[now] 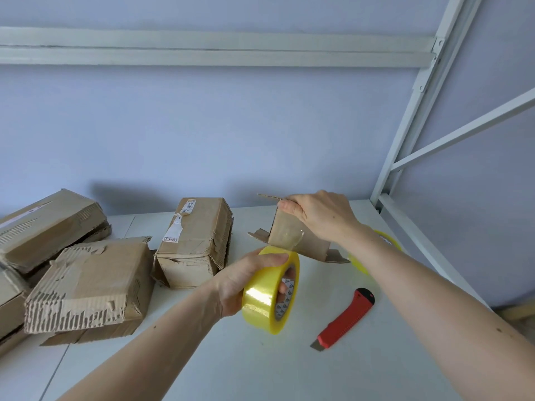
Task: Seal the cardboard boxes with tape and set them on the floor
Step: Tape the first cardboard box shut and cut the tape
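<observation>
The left hand [246, 282] has its grip curled round a fat yellow roll of clear tape [270, 289], fingers poked through the hole so it can spin. A strip runs up to the small brown cardboard box [292, 235], which the right hand [321, 217] pinches at the top, probably to keep it from sliding on the white counter [260, 366]. A red box cutter [346, 318] waits nearby (for cutting, I think). The torn box behind [197, 241] has white stickers; only "50" can be read.

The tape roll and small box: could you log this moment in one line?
left hand: grips tape roll | right hand: holds small box upright | tape strip: roll to box | knife: on table
</observation>
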`<state>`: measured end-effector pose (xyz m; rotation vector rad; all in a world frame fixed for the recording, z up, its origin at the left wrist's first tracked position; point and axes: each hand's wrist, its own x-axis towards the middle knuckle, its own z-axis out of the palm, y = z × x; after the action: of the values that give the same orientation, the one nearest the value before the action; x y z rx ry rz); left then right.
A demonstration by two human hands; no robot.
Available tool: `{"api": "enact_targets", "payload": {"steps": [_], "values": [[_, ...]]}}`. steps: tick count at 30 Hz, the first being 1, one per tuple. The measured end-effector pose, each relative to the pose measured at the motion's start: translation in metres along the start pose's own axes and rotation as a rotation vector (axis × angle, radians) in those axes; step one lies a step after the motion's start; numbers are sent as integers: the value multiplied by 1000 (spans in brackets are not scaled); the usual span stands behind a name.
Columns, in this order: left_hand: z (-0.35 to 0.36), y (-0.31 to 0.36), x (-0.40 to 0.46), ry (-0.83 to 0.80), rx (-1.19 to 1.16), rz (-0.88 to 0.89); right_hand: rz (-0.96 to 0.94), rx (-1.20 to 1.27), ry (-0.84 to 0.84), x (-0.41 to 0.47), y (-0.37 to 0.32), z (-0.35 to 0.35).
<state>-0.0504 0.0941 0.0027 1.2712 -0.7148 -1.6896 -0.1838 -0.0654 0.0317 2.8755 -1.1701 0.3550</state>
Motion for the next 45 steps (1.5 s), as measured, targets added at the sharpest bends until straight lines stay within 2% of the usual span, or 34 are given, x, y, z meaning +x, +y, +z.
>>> {"api": "enact_targets", "payload": {"steps": [4,10,17,23,27,30,33,35,37,38,39,41,45], "values": [[-2,4,4,-37,55,-19,18,14,-56,4,1,-6],[-4,1,11,16,160,-143,59,172,-115,1,3,-2],[-5,-6,16,12,108,-98,38,216,-159,9,9,-8],[2,0,24,95,74,-138,105,223,-182,16,17,7],[4,-2,29,212,91,-80,157,237,-214,22,20,2],[8,-4,30,303,64,-38,225,96,-61,23,15,6],[9,-1,30,325,54,-22,226,28,127,13,8,9],[11,1,30,315,51,-24,106,98,335,-1,9,6],[14,4,29,308,53,-21,-132,165,567,-22,11,3],[16,5,28,305,48,-15,-229,201,609,-33,13,4],[17,7,28,307,40,-3,-298,242,580,-44,15,6],[19,9,27,304,28,27,-340,287,388,-68,19,10],[24,11,23,276,3,64,-153,253,-259,-103,26,27]]}}
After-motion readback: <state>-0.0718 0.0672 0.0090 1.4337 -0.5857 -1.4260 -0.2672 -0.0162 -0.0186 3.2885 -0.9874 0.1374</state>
